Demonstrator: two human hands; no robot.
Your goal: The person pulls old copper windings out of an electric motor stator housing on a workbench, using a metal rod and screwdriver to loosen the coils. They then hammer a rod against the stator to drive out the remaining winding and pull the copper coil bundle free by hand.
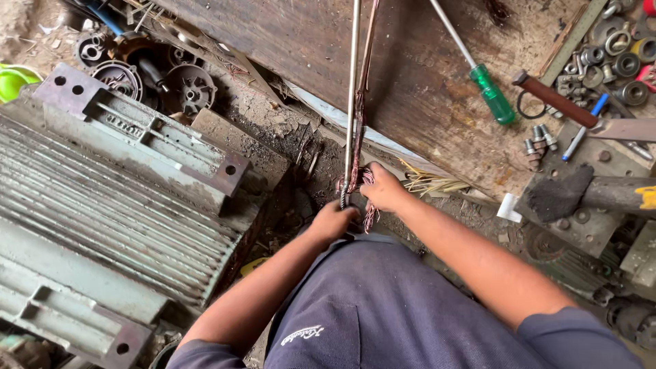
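A long thin metal rod runs from the top edge down to my hands, with a strand of copper wire stretched alongside it. My left hand grips the rod's lower end. My right hand pinches a bundle of reddish copper wire wound around the rod just above the left hand. Both hands sit close together over my knee in dark blue trousers.
A large ribbed grey motor housing fills the left. A worn wooden board carries a green-handled screwdriver, a wooden-handled knife, bolts and bearings. A hammer lies at the right. Dirt and scrap cover the ground.
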